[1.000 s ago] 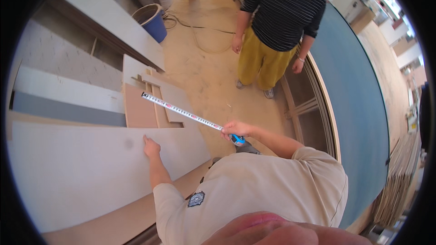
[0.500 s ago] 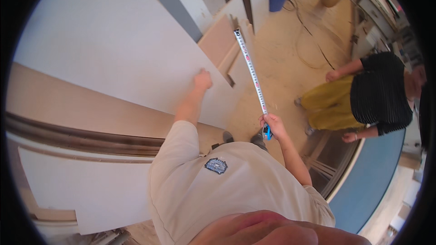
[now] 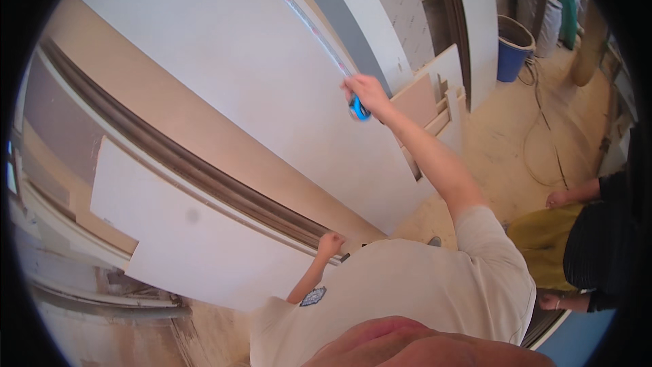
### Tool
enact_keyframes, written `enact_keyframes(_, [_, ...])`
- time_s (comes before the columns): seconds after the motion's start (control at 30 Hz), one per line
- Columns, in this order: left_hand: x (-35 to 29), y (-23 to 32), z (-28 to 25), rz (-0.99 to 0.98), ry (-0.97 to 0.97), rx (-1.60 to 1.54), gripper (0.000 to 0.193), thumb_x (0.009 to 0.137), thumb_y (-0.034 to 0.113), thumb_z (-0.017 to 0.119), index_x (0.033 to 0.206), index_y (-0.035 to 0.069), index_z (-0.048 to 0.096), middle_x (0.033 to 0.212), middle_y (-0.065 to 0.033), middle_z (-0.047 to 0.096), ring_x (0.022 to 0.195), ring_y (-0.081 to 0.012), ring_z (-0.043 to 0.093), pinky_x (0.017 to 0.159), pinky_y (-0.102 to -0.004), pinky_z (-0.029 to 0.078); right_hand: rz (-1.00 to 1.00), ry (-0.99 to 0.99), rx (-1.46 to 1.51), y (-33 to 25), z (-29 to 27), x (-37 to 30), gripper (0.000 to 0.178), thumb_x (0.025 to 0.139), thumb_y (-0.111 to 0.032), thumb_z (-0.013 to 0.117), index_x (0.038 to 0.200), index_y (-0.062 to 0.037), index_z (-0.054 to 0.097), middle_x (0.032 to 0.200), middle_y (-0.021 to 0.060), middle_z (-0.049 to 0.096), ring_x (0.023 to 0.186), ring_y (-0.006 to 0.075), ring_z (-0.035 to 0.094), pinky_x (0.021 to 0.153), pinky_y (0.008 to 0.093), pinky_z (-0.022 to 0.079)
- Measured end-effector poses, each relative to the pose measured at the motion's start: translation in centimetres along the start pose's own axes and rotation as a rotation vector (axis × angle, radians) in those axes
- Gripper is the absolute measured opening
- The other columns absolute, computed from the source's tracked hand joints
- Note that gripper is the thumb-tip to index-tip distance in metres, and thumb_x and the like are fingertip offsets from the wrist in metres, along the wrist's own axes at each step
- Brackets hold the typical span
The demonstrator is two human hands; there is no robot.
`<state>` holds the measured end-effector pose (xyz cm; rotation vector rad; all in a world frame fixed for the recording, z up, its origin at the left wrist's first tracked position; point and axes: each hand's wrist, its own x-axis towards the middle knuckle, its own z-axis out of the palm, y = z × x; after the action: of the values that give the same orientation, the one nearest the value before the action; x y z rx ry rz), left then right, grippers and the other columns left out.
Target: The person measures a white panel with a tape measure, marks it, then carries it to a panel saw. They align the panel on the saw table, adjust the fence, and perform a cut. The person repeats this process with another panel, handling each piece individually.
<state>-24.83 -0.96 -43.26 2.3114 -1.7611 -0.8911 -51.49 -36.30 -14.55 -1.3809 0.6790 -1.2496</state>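
My right hand [image 3: 367,92] is wrapped round a blue tape measure [image 3: 359,109], its arm stretched forward over a large white board [image 3: 272,68]. The pale metal blade [image 3: 310,26] runs out from the case toward the far left, and its dark end hook lies over the board's far part. Whether the blade touches the board I cannot tell. Low in front of my body, my left hand [image 3: 331,244] is curled closed, with nothing visible in it. It is nearest to the dark brown panel edges [image 3: 224,180] beside the white board.
Nearer left is another white panel [image 3: 197,231] with a notched corner. Offcuts [image 3: 415,100] lean beyond the large board. A blue bucket [image 3: 513,54] stands at the far right, near a cable [image 3: 543,112] on the floor. A person in mustard trousers [image 3: 543,241] stands at the right.
My right hand has swung forward and left with the tape measure, bringing the blade over the large board. My left hand has left the board and dropped near my body. The view has turned left.
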Motion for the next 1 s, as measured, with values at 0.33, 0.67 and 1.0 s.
enact_keyframes(0.33, [-5.8,6.2,0.7,0.010,0.393,-0.257,0.016,0.088,0.014,0.062,0.099,0.005,0.070,0.090,-0.0169,0.070,0.084,-0.0327,0.068,0.074,-0.0389,0.053,0.122,-0.037,0.172,3.9,1.0,12.0,0.032,0.095,-0.033,0.060,0.088,-0.0036,0.068,0.074,0.0044,0.065,0.061,0.0124,0.060,0.051,0.0310,0.049])
enact_keyframes(0.67, [4.9,21.6,-4.9,0.337,0.175,0.121,0.037,0.090,0.005,0.058,0.127,0.002,0.058,0.129,-0.0210,0.061,0.116,-0.0388,0.060,0.098,-0.0434,0.049,0.578,0.240,-0.043,35.2,-13.1,-11.0,0.044,0.094,-0.044,0.057,0.078,-0.0060,0.071,0.078,0.0094,0.070,0.071,0.0214,0.065,0.068,0.0368,0.050])
enact_keyframes(1.0, [22.5,28.9,-0.8,0.660,0.122,0.509,0.056,0.087,0.005,0.057,0.140,-0.003,0.041,0.156,-0.0242,0.028,0.119,-0.0442,0.055,0.093,-0.0453,0.051,0.663,0.260,0.067,45.6,-15.6,-17.5,0.047,0.094,-0.046,0.056,0.082,-0.0034,0.070,0.078,0.0112,0.070,0.074,0.0229,0.066,0.073,0.0364,0.050])
